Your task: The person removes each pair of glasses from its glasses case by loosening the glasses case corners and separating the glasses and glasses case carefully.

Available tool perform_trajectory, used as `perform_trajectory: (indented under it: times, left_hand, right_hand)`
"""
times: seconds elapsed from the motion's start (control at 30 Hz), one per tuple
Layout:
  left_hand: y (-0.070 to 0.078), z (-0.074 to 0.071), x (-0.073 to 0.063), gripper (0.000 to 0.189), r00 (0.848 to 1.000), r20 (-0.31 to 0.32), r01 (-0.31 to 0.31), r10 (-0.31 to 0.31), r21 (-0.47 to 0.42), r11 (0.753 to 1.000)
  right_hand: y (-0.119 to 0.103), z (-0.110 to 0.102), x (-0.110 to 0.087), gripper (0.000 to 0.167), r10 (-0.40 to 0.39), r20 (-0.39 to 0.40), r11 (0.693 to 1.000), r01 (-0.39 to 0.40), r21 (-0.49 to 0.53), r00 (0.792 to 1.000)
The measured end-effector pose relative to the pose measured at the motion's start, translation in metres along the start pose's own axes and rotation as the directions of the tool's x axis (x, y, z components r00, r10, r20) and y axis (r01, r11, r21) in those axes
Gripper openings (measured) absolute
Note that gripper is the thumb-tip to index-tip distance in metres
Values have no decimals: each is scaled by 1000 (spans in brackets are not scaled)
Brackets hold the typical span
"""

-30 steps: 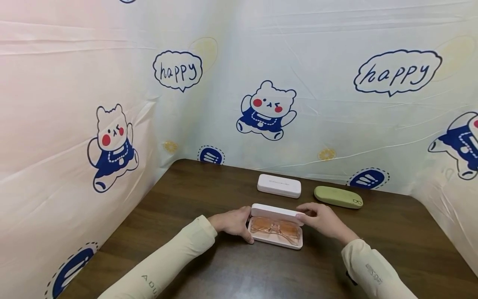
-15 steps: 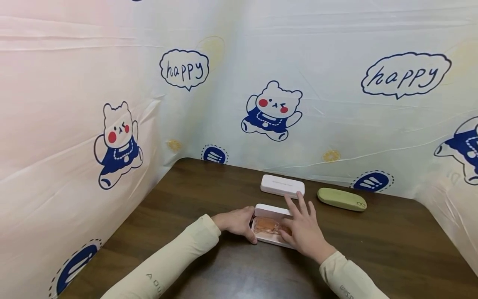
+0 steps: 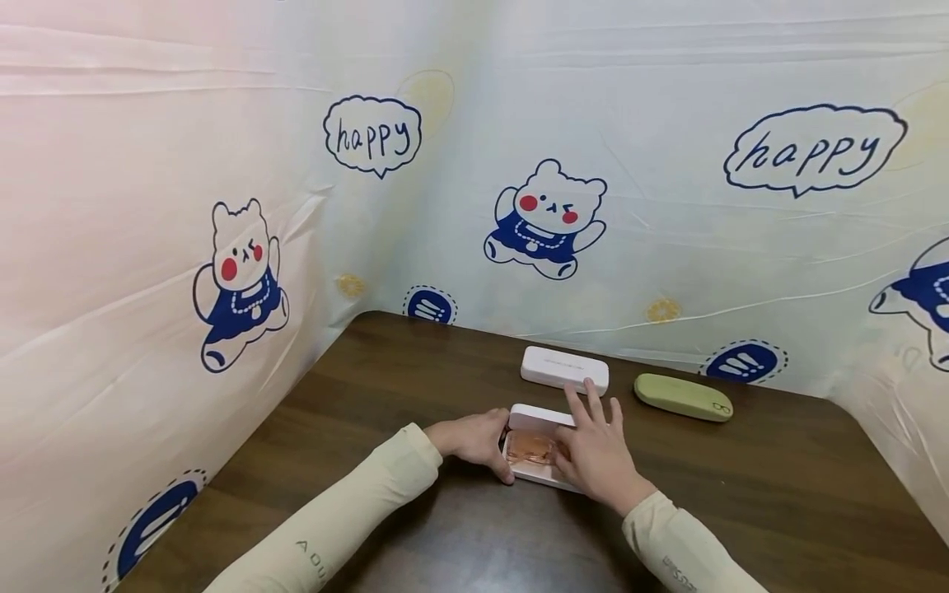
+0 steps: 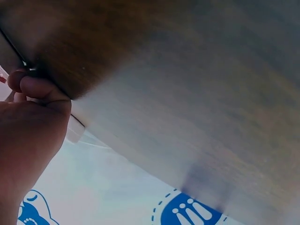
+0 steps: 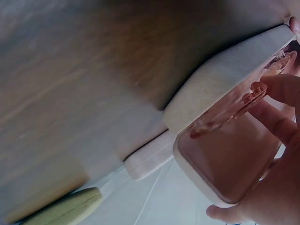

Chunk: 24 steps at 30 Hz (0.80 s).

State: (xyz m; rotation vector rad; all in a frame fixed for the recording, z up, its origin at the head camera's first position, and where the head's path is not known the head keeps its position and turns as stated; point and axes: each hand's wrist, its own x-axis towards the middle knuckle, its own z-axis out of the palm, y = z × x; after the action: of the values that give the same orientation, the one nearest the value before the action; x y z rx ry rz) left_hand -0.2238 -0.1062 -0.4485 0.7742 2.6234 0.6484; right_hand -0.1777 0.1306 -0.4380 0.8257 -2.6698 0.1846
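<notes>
A white glasses case [image 3: 547, 478] stands on the table with its lid [image 3: 541, 414] raised. Inside lies a pair of glasses [image 3: 528, 447] with orange-tinted lenses and clear frames. My left hand [image 3: 478, 439] grips the case's left end, thumb at the front and fingers behind. Over the case's right half, my right hand [image 3: 602, 463] pinches the glasses between thumb and finger, its other fingers spread upward. In the right wrist view the pinched glasses [image 5: 234, 108] sit tilted between the case's base [image 5: 225, 70] and lid. The right hand hides the right lens in the head view.
Behind the case lies a second white glasses case [image 3: 563, 368], closed. A green glasses case [image 3: 682, 397] is to its right. The brown wooden table [image 3: 415, 362] meets a printed cloth backdrop [image 3: 652, 231] along its back and sides.
My right hand has left the raised lid's right end and moved left and down into the case, where it now pinches the glasses. My left hand keeps its grip on the left end.
</notes>
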Motion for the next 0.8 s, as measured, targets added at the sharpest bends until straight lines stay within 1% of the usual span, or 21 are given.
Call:
perform_trajectory:
  times: [0.27,0.53,0.67,0.8]
  left_hand:
    - [1,0,-3,71,1000,-17,-7,6,-24,1000]
    - [1,0,-1,69,999,-31,-21,20,-38,999]
    - [1,0,0,70,999,-36,-28,27,-27,999]
    - [1,2,0,69,999,-30,-21,21,-8,1000]
  right_hand:
    - [-5,-2,3,16,3,-1,1000,-3,16,1000]
    - [-4,-5,3,14,5,-68,997,0,77,998]
    - [-3,-13,4,14,18,-106,994,-7,109,994]
    - [-3,-24,4,11,24,-142,993,-7,120,989]
